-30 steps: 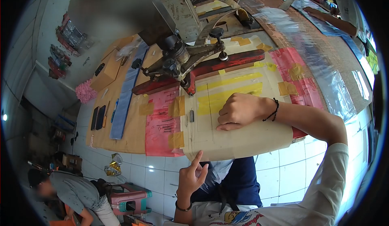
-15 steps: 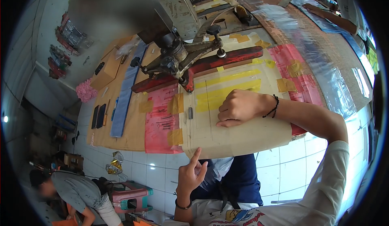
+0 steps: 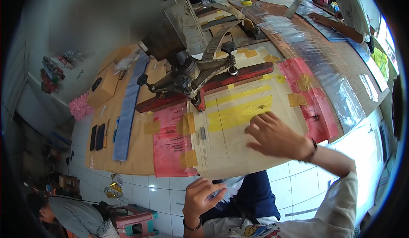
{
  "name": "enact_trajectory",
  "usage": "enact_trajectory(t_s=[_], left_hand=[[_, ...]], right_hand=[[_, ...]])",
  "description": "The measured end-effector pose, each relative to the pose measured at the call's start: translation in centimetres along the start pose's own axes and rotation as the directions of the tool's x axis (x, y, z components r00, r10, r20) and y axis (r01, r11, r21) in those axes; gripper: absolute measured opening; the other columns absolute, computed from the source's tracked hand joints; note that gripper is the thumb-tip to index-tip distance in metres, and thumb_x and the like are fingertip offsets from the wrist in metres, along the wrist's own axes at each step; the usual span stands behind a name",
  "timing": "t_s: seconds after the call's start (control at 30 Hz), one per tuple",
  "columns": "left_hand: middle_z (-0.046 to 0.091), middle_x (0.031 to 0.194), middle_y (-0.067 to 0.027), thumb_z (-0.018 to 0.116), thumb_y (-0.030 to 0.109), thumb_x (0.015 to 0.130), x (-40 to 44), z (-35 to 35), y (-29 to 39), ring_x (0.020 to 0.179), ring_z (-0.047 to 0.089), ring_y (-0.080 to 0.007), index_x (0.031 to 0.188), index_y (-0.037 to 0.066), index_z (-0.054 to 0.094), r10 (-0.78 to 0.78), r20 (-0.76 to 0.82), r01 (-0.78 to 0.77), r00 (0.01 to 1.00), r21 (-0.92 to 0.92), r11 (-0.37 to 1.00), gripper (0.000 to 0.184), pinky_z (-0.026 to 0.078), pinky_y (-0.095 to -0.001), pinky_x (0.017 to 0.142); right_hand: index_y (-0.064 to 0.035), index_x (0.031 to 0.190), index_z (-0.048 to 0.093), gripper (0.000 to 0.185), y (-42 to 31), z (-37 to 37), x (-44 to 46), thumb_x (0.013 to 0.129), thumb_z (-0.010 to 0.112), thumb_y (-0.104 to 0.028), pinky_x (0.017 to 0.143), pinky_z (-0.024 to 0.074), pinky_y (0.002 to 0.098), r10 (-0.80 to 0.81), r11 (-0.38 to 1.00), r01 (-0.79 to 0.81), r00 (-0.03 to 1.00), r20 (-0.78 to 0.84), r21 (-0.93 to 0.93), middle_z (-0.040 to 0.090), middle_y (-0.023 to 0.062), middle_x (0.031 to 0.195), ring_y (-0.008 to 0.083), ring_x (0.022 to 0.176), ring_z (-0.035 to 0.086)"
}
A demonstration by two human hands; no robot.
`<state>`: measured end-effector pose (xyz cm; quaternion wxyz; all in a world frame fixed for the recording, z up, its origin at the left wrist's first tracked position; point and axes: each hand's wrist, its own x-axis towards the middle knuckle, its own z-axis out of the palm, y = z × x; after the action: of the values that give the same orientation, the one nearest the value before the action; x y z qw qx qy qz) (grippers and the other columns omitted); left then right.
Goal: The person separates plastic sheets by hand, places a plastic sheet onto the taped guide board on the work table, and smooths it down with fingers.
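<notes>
My right hand [image 3: 275, 136] is above the right part of a cream sheet [image 3: 238, 150], fingers apart and holding nothing. Yellow tape strips [image 3: 240, 112], pencil lines and a small dark grey bar [image 3: 203, 133] mark this sheet. Below its front edge, my left hand [image 3: 200, 197] has its fingers curled and closed at the edge of some clear plastic [image 3: 233, 186] over my lap. Across the back of the sheet stands a machine head with a red bar [image 3: 251, 70] and black knobs. Red sheets [image 3: 172, 146] held by brown tape flank the cream sheet.
To the left lie a blue strip [image 3: 128, 118], two phones [image 3: 97, 137] and a cardboard box [image 3: 103, 91]. Clear plastic sheets [image 3: 326, 74] cover the table at the right, where another person [image 3: 352, 14] works. A person [image 3: 76, 214] bends near a stool [image 3: 135, 222] at lower left.
My right hand has opened from a loose fist and moved right and down. My left hand has curled its pointing finger in and reached the clear plastic. The camera view has shifted slightly.
</notes>
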<state>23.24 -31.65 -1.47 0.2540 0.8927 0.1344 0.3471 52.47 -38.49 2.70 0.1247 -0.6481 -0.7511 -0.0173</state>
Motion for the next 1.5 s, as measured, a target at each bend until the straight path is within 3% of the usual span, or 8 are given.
enact_trajectory(t_s=[0.07, 0.17, 0.33, 0.53, 0.63, 0.73, 0.83, 1.5], left_hand=[[0.061, 0.068, 0.0002, 0.087, 0.011, 0.077, 0.9, -0.1, -0.4, 0.060, 0.057, -0.0150, 0.109, 0.009, 0.076, 0.077, 0.000, -0.077, 0.997, 0.050, 0.996, 0.034, 0.048, -0.0305, 0.062], [0.060, 0.066, -0.0008, 0.088, 0.013, 0.077, 0.9, 0.3, -0.2, 0.056, 0.056, -0.0152, 0.120, 0.009, 0.074, -0.196, -0.034, 0.199, 0.980, 0.173, 0.965, 0.046, 0.047, -0.0304, 0.057], [0.057, 0.054, -0.0044, 0.084, 0.017, 0.084, 0.1, 1.2, -0.6, 0.045, 0.055, -0.0124, 0.144, 0.008, 0.058, -0.530, 0.015, 0.524, 0.848, 0.131, 0.841, 0.065, 0.044, -0.0272, 0.049], [0.063, 0.059, -0.0073, 0.084, 0.014, 0.086, -1.2, 2.7, -2.5, 0.049, 0.061, -0.0133, 0.147, 0.007, 0.052, -0.581, 0.033, 0.580, 0.813, 0.032, 0.814, 0.069, 0.048, -0.0270, 0.050], [0.075, 0.102, -0.0180, 0.078, -0.004, 0.085, -1.9, 3.3, -3.3, 0.074, 0.070, -0.0114, 0.146, 0.000, 0.048, -0.536, 0.022, 0.536, 0.844, -0.072, 0.841, 0.068, 0.055, -0.0243, 0.062], [0.072, 0.112, -0.0189, 0.074, -0.009, 0.086, -2.1, 3.6, -3.7, 0.087, 0.073, -0.0160, 0.146, -0.001, 0.047, -0.502, 0.006, 0.497, 0.865, -0.153, 0.854, 0.067, 0.059, -0.0258, 0.071], [0.075, 0.107, -0.0184, 0.082, 0.004, 0.086, -2.5, 3.9, -4.2, 0.077, 0.074, -0.0158, 0.141, 0.003, 0.054, -0.509, -0.031, 0.497, 0.860, -0.177, 0.850, 0.061, 0.060, -0.0269, 0.065], [0.075, 0.092, -0.0131, 0.082, 0.002, 0.084, -1.7, 3.2, -3.5, 0.067, 0.068, -0.0087, 0.147, 0.005, 0.048, -0.518, 0.052, 0.520, 0.854, -0.067, 0.852, 0.072, 0.053, -0.0239, 0.060]], right_hand=[[-0.0133, 0.126, 0.065, 0.044, -1.6, 0.0, -3.1, 0.094, 0.068, -0.044, 0.117, 0.0324, 0.0570, 0.055, 0.998, -0.051, 0.992, -0.111, 0.038, 0.060, 0.0153, 0.136, 0.0332, 0.132, 0.054], [-0.0149, 0.134, 0.063, 0.052, -1.9, 0.3, -5.4, 0.092, 0.070, -0.046, 0.121, 0.0255, 0.0615, 0.151, 0.976, -0.135, 0.985, -0.085, 0.169, 0.055, 0.0163, 0.145, 0.0332, 0.139, 0.050], [-0.0206, 0.124, 0.070, 0.052, -0.8, 1.8, -7.5, 0.084, 0.075, -0.054, 0.116, 0.0381, 0.0540, 0.179, 0.982, -0.162, 0.960, -0.217, 0.096, 0.060, 0.0079, 0.143, 0.0291, 0.133, 0.056], [-0.0195, 0.097, 0.078, 0.036, -1.0, 3.5, -6.8, 0.085, 0.075, -0.053, 0.103, 0.0502, 0.0451, 0.270, 0.960, -0.201, 0.851, -0.450, 0.196, 0.075, 0.0008, 0.115, 0.0235, 0.113, 0.068], [-0.0169, 0.084, 0.078, 0.030, -0.6, 4.4, -7.0, 0.089, 0.074, -0.046, 0.090, 0.0544, 0.0393, 0.348, 0.916, -0.159, 0.767, -0.538, 0.367, 0.078, -0.0006, 0.097, 0.0217, 0.097, 0.072], [-0.0142, 0.080, 0.076, 0.023, -0.8, 4.3, -6.6, 0.093, 0.072, -0.033, 0.077, 0.0536, 0.0350, 0.412, 0.881, -0.144, 0.701, -0.582, 0.450, 0.078, 0.0000, 0.088, 0.0203, 0.082, 0.071], [-0.0145, 0.080, 0.075, 0.018, -0.9, 4.2, -6.6, 0.090, 0.074, -0.029, 0.078, 0.0534, 0.0351, 0.417, 0.886, -0.194, 0.734, -0.537, 0.422, 0.078, -0.0008, 0.088, 0.0198, 0.084, 0.071], [-0.0091, 0.082, 0.076, 0.009, -1.7, 3.8, -6.5, 0.085, 0.076, -0.017, 0.079, 0.0518, 0.0363, 0.406, 0.907, -0.256, 0.745, -0.529, 0.336, 0.076, 0.0006, 0.086, 0.0209, 0.087, 0.070]])
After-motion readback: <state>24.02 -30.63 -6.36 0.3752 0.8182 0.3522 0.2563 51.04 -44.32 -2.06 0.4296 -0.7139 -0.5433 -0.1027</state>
